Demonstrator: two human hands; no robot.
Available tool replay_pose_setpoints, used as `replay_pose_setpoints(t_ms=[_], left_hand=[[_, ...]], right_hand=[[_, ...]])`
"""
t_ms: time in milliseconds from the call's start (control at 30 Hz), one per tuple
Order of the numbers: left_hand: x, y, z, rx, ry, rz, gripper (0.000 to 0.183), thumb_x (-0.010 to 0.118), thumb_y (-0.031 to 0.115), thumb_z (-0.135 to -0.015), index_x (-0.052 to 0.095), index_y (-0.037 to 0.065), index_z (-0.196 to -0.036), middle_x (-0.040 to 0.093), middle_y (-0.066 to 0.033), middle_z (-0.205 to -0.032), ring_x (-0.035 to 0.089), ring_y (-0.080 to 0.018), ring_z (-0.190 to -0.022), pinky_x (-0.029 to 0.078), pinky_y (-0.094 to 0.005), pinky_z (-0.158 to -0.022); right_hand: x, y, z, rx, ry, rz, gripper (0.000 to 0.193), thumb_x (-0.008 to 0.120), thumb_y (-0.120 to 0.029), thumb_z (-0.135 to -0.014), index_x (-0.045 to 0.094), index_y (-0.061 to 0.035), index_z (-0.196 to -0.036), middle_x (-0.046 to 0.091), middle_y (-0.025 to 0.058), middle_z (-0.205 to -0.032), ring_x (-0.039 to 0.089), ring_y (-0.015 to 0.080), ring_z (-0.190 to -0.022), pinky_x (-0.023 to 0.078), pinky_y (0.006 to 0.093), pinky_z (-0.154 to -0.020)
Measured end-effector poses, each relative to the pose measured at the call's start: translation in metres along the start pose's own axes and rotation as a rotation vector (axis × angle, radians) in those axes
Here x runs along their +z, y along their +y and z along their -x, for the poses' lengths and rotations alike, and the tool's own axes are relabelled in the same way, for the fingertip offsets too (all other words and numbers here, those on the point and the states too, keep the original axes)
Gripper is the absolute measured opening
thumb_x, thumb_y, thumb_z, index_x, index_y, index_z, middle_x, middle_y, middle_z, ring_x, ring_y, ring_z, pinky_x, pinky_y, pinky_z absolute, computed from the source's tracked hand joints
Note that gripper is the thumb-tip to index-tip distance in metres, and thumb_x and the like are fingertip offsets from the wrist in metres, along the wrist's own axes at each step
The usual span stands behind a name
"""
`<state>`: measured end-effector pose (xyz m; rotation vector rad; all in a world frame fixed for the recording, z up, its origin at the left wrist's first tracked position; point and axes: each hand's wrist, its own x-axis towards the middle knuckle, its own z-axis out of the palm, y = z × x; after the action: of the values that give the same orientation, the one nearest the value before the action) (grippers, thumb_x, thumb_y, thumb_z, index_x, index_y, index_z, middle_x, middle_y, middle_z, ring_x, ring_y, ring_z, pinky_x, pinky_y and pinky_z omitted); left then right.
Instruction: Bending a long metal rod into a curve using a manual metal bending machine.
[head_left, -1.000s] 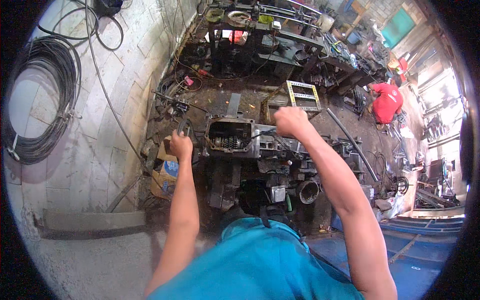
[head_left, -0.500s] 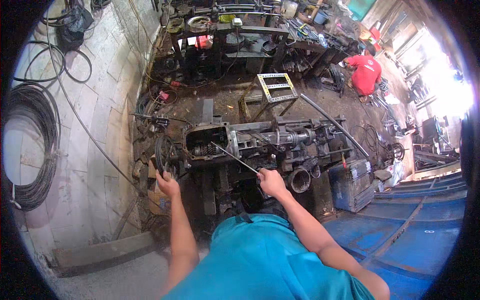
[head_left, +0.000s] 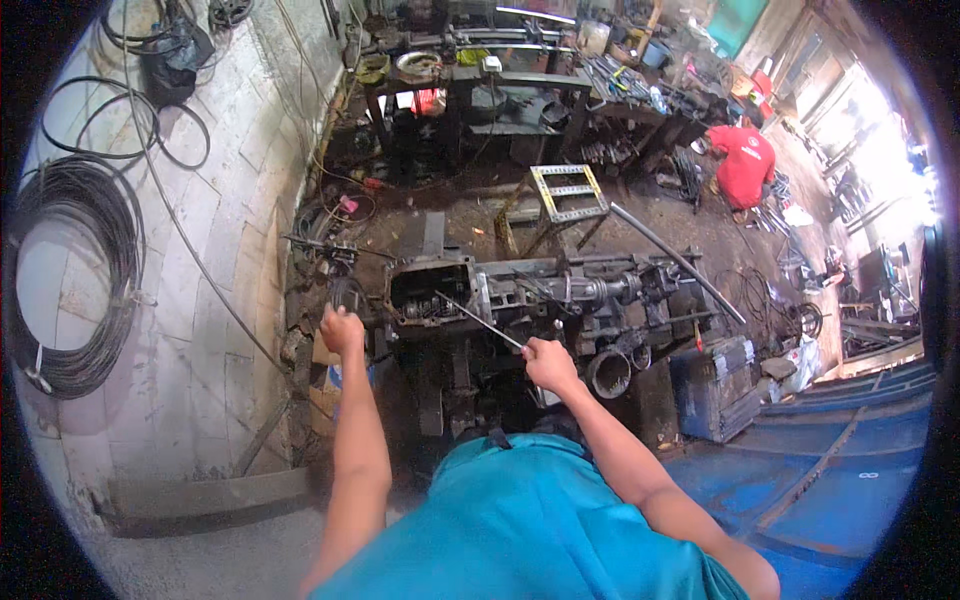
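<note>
Left of the gearbox housing (head_left: 432, 322), the left hand (head_left: 342, 329) is at the lower edge of a dark round wheel (head_left: 346, 291); its fingers look curled, but whether they grip I cannot tell. The housing itself is grimy grey metal, open on top, with toothed gears (head_left: 424, 309) in its shadowed inside. A slim, straight, pale rod (head_left: 482, 321) slants from that opening to the right hand (head_left: 549, 366), whose fist closes around it. Well right of the housing stands a dark blue box (head_left: 705, 398), its contents hidden.
</note>
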<state>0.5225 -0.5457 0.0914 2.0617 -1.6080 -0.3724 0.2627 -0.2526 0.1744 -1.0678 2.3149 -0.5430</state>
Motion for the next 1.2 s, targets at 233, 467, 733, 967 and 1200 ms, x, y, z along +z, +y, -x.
replay_pose_setpoints(t_ms=[233, 467, 733, 967, 1200], left_hand=[[-0.015, -0.014, -0.034, 0.122, -0.239, 0.154, 0.057, 0.044, 0.037, -0.097, 0.034, 0.006, -0.144, 0.049, -0.0217, -0.135, 0.048, -0.0393, -0.122, 0.04, -0.0486, -0.098], [0.003, -0.07, 0.066, 0.105, -0.095, 0.131, 0.05, 0.036, 0.028, -0.102, 0.029, -0.001, -0.142, 0.038, -0.0236, -0.143, 0.046, -0.0412, -0.123, 0.041, -0.0466, -0.096], [-0.007, -0.015, 0.034, 0.376, 0.086, -0.062, 0.042, 0.041, 0.028, -0.1, 0.043, 0.0, -0.132, 0.062, -0.0274, -0.107, 0.062, -0.0413, -0.09, 0.05, -0.0485, -0.071], [-0.016, 0.039, -0.056, 0.247, -0.515, -0.472, 0.046, 0.041, 0.037, -0.099, 0.049, 0.002, -0.127, 0.063, -0.0233, -0.111, 0.06, -0.0417, -0.102, 0.048, -0.0505, -0.083], [0.008, -0.055, 0.027, 0.235, -0.012, 0.062, 0.056, 0.038, 0.039, -0.099, 0.041, -0.003, -0.137, 0.055, -0.0278, -0.123, 0.054, -0.0451, -0.11, 0.041, -0.0497, -0.095]], right_hand=[[-0.007, -0.012, 0.003, 0.009, -0.067, 0.054, 0.024, 0.054, -0.027, -0.09, 0.065, -0.007, -0.096, 0.065, 0.0237, -0.091, 0.062, 0.0436, -0.09, 0.049, 0.0527, -0.08], [0.006, -0.004, -0.008, 0.022, -0.044, -0.081, 0.024, 0.055, -0.025, -0.088, 0.065, -0.0023, -0.09, 0.064, 0.0257, -0.086, 0.061, 0.044, -0.088, 0.048, 0.051, -0.077], [0.008, 0.004, -0.015, 0.006, -0.053, -0.102, 0.026, 0.056, -0.025, -0.088, 0.065, -0.0014, -0.092, 0.065, 0.0236, -0.086, 0.062, 0.0421, -0.087, 0.048, 0.0488, -0.076], [0.007, -0.009, -0.012, 0.021, -0.057, -0.209, 0.03, 0.055, -0.027, -0.087, 0.066, 0.0012, -0.091, 0.065, 0.0256, -0.091, 0.061, 0.0432, -0.09, 0.048, 0.0479, -0.082], [0.017, -0.009, -0.013, 0.047, -0.088, -0.293, 0.033, 0.056, -0.029, -0.086, 0.067, -0.0001, -0.097, 0.065, 0.0254, -0.094, 0.061, 0.0427, -0.093, 0.048, 0.0464, -0.084]])
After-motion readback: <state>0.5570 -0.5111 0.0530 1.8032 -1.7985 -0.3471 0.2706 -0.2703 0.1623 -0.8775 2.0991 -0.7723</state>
